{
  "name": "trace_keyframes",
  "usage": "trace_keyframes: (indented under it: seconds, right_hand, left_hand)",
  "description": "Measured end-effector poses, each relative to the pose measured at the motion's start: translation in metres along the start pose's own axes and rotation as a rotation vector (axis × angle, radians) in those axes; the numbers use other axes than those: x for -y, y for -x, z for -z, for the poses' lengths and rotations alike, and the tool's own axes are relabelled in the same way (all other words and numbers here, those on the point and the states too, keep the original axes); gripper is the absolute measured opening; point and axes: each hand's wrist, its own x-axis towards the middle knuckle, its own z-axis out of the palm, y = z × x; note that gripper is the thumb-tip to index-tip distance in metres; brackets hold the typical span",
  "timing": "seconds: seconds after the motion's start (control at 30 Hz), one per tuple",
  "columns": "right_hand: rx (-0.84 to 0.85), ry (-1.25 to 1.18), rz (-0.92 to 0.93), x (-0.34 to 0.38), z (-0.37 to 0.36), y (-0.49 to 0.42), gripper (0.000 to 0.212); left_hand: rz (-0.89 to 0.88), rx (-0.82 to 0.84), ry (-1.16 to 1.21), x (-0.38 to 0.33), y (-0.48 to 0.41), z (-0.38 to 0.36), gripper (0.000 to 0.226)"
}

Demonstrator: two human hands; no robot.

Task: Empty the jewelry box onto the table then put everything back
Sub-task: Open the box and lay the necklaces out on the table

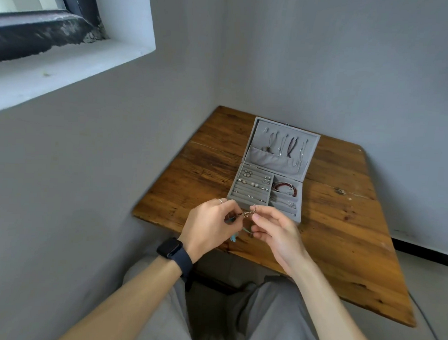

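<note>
Your left hand (210,225) and right hand (274,233) each pinch one end of a small chain (245,215), fingers curled, above the worktop's (343,239) near edge. Just beyond, the box (264,158) sits open, lid raised, holding earrings (250,182), a bracelet (285,188) and necklaces (285,146).

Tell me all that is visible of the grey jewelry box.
The jewelry box is grey, velvet-looking, and stands open on the wooden table. Its lid leans back, with necklaces hanging over a pocket. The base has ring rows with earrings on the left and compartments on the right, one holding a red bracelet.
</note>
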Motion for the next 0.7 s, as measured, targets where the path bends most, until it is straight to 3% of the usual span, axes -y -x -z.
trace_keyframes:
  seconds: [0.23,0.33,0.43,0.6,0.7]
  right_hand:
    - [0.019,-0.091,-0.03,0.001,-0.009,0.0,0.024]
    - [-0.008,-0.054,-0.026,-0.003,-0.012,-0.002,0.011]
    - [-0.019,-0.008,-0.028,-0.005,-0.012,-0.005,0.011]
    - [0.045,-0.087,-0.096,-0.004,-0.018,-0.005,0.02]
    - [0.012,-0.001,-0.06,-0.006,-0.021,-0.005,0.015]
  left_hand:
    - [-0.245,-0.114,-0.247,0.009,0.003,0.006,0.007]
    - [-0.344,-0.161,-0.342,0.013,0.003,0.006,0.017]
    - [-0.398,-0.205,-0.405,0.017,0.002,0.008,0.023]
    - [-0.522,-0.189,-0.471,0.022,0.006,0.012,0.015]
    - [-0.547,-0.201,-0.468,0.022,0.008,0.011,0.012]
